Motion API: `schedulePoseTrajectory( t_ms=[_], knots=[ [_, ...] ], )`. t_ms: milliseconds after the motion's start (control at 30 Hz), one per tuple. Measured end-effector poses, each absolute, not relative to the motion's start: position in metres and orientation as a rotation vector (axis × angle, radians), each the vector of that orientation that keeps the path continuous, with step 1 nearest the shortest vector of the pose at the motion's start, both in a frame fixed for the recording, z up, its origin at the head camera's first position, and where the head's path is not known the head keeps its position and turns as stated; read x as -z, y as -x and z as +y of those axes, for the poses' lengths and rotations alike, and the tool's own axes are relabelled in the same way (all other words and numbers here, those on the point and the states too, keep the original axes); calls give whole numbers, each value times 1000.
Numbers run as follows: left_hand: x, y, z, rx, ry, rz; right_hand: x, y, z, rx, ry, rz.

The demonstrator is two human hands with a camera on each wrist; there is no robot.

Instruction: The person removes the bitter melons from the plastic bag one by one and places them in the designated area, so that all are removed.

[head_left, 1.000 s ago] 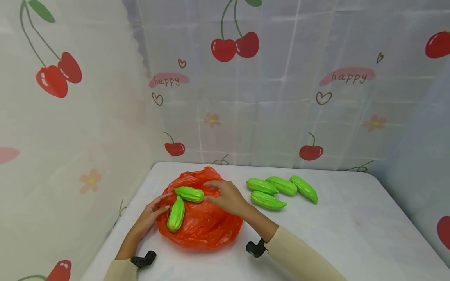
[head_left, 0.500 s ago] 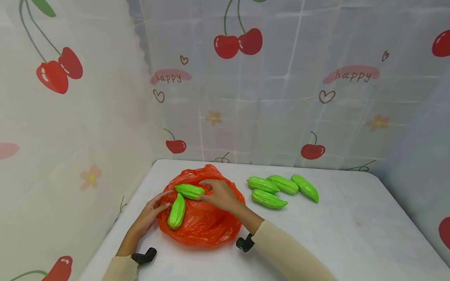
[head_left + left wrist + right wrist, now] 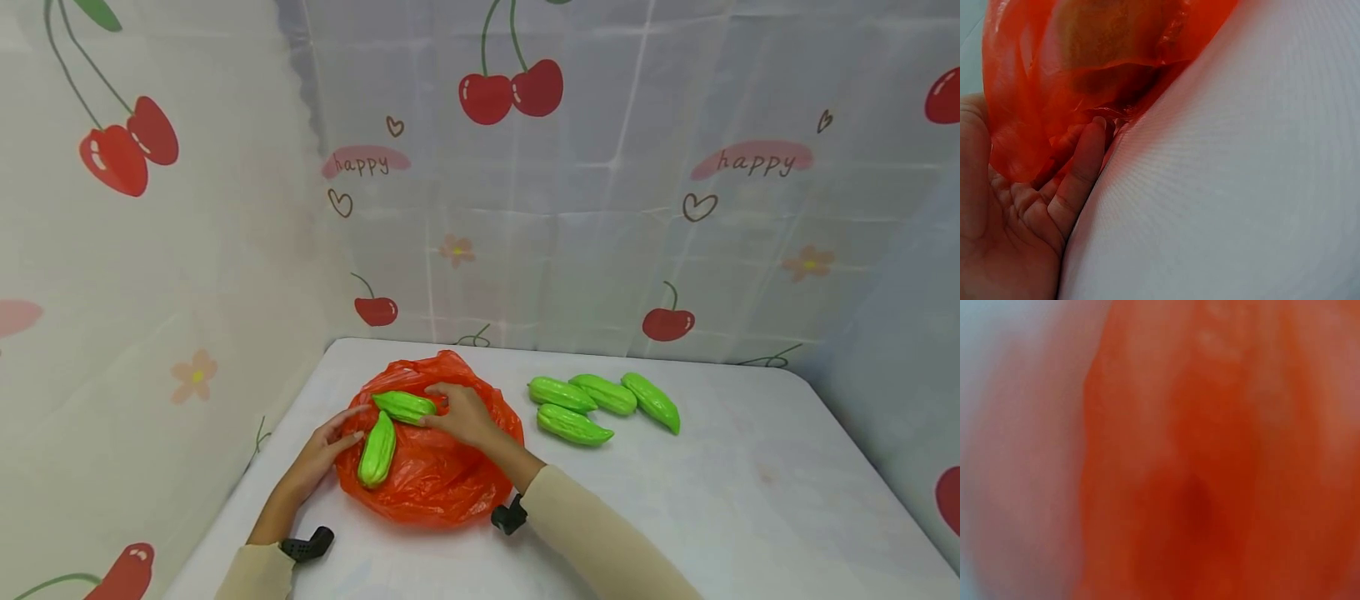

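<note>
A crumpled red plastic bag [image 3: 450, 475] lies on the left half of the table. Two bright green ribbed bitter melons lie on it: one slanted crosswise [image 3: 403, 407], the other more lengthwise [image 3: 377, 450]. My right hand [image 3: 463, 414] has its thumb and fingers around the right end of the crosswise bitter melon. Against the bag's left side rests my left hand [image 3: 318, 458], its fingers extended. The left wrist view shows the fingers [image 3: 1082, 165] reaching under the bag's edge, partly hidden by the film. Only blurred red film [image 3: 1210, 456] fills most of the right wrist view.
Several more green bitter melons [image 3: 572, 425] lie grouped on the white table [image 3: 735, 500], right of the bag. A cherry-print curtain [image 3: 570, 217] hangs behind the table and along its left side. Each wrist carries a small black camera [image 3: 510, 517].
My right hand has moved left onto the end of the crosswise bitter melon, its forearm swinging left too. My left hand stays at the bag's side. The head view has shifted slightly.
</note>
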State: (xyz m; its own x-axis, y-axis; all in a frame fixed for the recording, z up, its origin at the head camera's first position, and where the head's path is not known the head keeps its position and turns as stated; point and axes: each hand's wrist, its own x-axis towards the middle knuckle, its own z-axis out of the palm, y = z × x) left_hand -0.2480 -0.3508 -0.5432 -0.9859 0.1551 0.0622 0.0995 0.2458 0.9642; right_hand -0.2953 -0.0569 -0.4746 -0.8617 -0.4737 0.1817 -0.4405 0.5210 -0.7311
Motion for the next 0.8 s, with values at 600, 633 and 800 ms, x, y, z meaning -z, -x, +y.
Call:
schedulePoseTrajectory(
  t_ms=[600, 633, 800],
  knots=[
    [541, 247, -350, -1878, -246, 2446, 489, 304, -71, 1252, 731, 2752],
    [541, 247, -350, -1881, -246, 2442, 489, 304, -72, 1250, 725, 2752],
    [541, 247, -349, -1891, -255, 2434, 491, 305, -75, 1242, 708, 2745]
  ],
)
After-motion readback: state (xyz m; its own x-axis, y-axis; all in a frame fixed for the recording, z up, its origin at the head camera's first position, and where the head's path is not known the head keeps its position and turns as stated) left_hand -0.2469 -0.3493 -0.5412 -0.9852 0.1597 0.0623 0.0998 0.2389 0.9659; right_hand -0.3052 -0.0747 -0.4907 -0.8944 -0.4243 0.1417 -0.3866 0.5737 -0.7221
